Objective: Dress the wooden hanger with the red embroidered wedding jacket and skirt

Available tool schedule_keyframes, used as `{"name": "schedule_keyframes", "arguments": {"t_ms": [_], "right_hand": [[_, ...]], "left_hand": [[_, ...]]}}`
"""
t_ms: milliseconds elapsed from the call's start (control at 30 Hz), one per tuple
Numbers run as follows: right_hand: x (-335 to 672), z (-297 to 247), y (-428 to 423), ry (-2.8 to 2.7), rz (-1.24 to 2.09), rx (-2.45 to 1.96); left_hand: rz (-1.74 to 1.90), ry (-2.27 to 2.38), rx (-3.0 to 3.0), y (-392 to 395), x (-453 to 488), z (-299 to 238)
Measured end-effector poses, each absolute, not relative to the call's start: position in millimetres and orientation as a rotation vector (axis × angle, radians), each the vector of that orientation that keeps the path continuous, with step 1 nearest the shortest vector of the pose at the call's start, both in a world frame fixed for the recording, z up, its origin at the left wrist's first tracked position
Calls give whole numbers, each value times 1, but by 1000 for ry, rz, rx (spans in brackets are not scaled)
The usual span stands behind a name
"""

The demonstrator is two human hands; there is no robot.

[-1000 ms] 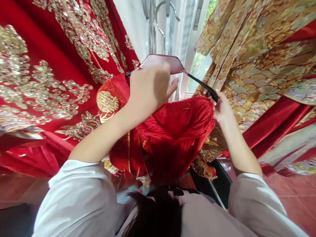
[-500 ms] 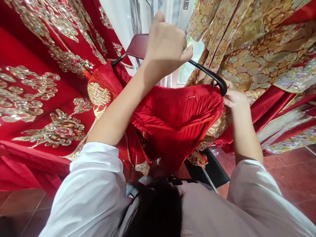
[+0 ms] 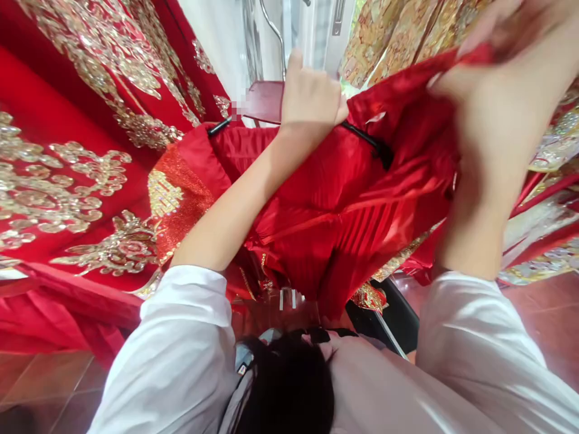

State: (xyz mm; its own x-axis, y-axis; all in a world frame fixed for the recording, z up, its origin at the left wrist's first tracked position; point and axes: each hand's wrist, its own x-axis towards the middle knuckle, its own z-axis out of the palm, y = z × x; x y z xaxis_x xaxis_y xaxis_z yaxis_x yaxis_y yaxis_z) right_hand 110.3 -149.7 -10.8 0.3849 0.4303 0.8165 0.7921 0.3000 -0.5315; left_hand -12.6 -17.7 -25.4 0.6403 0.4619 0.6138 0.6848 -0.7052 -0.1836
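Left hand (image 3: 312, 99) clenched on black hanger (image 3: 371, 143); right hand (image 3: 493, 90) blurred, seemingly pinching red garment (image 3: 325, 211) edge; risk of slippery fabric sliding off hanger arm

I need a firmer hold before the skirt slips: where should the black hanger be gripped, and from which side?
Grip the hanger at its centre, just under the metal hook, from above, where the left hand already clasps it. Both arms are draped in the red garment, leaving little bare bar elsewhere.
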Motion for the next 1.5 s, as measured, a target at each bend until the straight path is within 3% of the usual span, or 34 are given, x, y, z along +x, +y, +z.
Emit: {"name": "schedule_keyframes", "arguments": {"t_ms": [67, 167, 267, 467, 733, 833, 1167, 1333, 1433, 1500], "right_hand": [[69, -51, -162, -1527, -743, -1580], [31, -114, -161, -1745, -625, -1844], [37, -145, -155, -1764, -353, -1984], [102, -118, -159, -1343, -318, -1519], [138, -82, -105, -1824, -190, -1454], [139, -86, -99, -1770, -145, -1448], [125, -101, -75, -1273, -571, -1335], [116, -114, -94, -1595, -683, -1437], [125, -106, -109, -1748, -644, -1441], [131, -94, -114, -1812, -564, -1444]], "left_hand": [[-749, -900, -2461, -19, -13, -26], [-730, -888, -2431, -20, -16, -27], [-707, -846, -2406, -20, -20, -28], [-737, -804, -2440, -19, -23, -28], [-669, -604, -2500, -19, -42, -20], [-613, -609, -2465, -20, -50, -19], [-977, -537, -2681, 0, -29, -32], [-732, -355, -2759, -12, -54, -8], [-950, -169, -2814, -17, -101, 6], [-975, -345, -2673, -13, -140, 4]]}}
